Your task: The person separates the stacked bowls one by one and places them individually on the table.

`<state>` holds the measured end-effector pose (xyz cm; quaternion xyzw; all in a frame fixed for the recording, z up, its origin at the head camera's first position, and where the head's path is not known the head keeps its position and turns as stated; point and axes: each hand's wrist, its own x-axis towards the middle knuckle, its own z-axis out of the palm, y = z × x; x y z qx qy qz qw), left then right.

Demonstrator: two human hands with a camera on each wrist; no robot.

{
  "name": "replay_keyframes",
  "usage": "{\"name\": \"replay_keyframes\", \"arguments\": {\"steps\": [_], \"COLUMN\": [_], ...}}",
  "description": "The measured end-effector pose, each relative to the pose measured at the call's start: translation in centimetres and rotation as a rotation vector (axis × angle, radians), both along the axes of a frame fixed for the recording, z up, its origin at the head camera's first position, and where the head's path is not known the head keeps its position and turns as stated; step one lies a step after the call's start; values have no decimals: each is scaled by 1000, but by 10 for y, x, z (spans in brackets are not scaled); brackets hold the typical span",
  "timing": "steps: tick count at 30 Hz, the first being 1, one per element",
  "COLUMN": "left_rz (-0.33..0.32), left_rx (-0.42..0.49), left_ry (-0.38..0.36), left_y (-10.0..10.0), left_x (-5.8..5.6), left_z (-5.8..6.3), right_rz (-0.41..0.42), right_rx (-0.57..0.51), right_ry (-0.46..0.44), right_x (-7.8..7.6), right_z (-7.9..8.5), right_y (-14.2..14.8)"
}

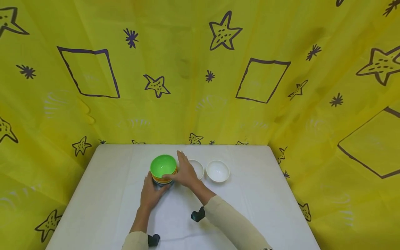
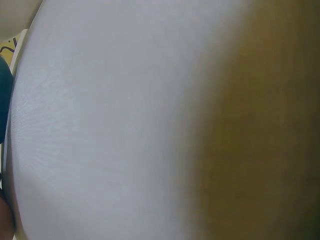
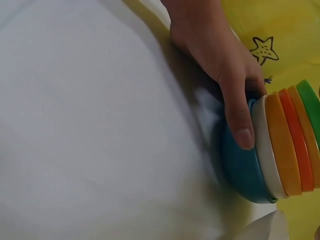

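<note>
A stack of nested bowls stands on the white table, with a green bowl (image 1: 163, 166) on top. Beneath it are yellow, orange and white bowls, and a blue bowl (image 3: 242, 167) forms the base. My left hand (image 1: 150, 194) holds the stack low down, its thumb (image 3: 241, 117) lying across the blue and white bowls. On the stack's right side is my right hand (image 1: 185, 173), fingers straight and spread, the thumb at the green bowl's front rim. Just behind that hand sits a white bowl (image 1: 198, 169), partly hidden by it.
Another white bowl (image 1: 218, 171) stands to the right of the partly hidden one. The white table (image 1: 250, 201) meets yellow curtains (image 1: 187, 114) printed with stars at its back and sides. Dark straps hang at both wrists.
</note>
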<state>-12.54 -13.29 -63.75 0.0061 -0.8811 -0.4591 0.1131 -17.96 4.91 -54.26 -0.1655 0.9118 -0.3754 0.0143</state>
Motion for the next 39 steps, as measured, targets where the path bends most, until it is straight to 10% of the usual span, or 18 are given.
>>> {"name": "replay_keyframes", "arguments": {"steps": [39], "left_rz": [-8], "left_rx": [12], "left_ry": [46], "left_y": [-6], "left_x": [-5], "left_z": [-14], "right_rz": [26], "right_rx": [-22], "right_ry": [29], "right_x": [8], "right_z": [-8], "right_y": [-13]}}
